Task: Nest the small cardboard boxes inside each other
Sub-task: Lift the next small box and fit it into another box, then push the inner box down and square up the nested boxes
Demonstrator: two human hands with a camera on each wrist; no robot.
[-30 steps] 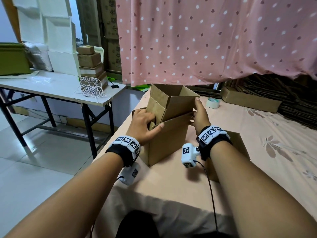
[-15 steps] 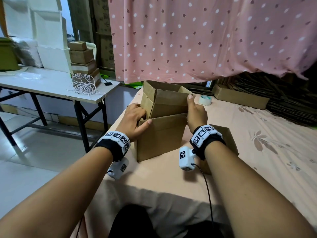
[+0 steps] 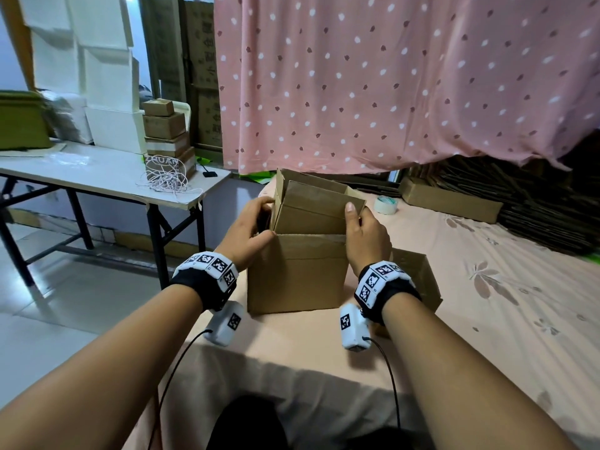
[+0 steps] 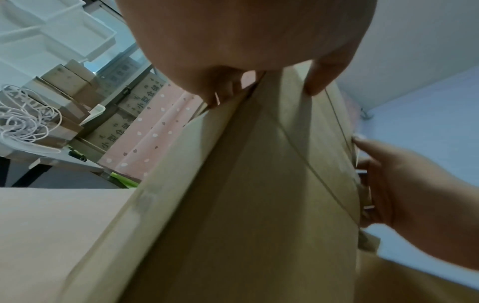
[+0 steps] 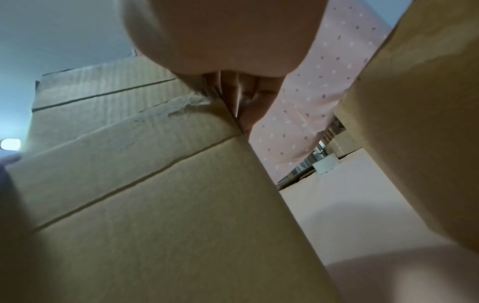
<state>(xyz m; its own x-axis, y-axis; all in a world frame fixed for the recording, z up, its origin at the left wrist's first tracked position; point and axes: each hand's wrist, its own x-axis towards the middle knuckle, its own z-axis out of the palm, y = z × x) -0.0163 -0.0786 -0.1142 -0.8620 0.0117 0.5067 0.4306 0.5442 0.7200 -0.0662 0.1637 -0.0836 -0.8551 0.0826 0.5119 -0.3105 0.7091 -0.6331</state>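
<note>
A brown cardboard outer box (image 3: 297,274) stands open-topped near the bed's front edge. A smaller inner box (image 3: 311,209) sits partway inside it, tilted, with its top sticking out. My left hand (image 3: 250,228) grips the outer box's upper left corner, thumb on the front edge and fingers curled over the side. My right hand (image 3: 363,235) pinches the inner box's right corner, its thumb flat on the front face. The left wrist view shows the box wall (image 4: 259,184) up close, and the right wrist view shows both box fronts (image 5: 155,184). A third open box (image 3: 418,277) lies behind my right wrist.
A white tape roll (image 3: 384,204) and a long flat box (image 3: 451,203) lie further back on the pink bedsheet (image 3: 487,287). A white folding table (image 3: 97,173) with stacked small boxes and a cord coil stands to the left. A pink spotted curtain (image 3: 389,86) hangs behind.
The inner box has sunk lower into the outer box and turned squarer to it. Both hands have stayed on the boxes' upper corners.
</note>
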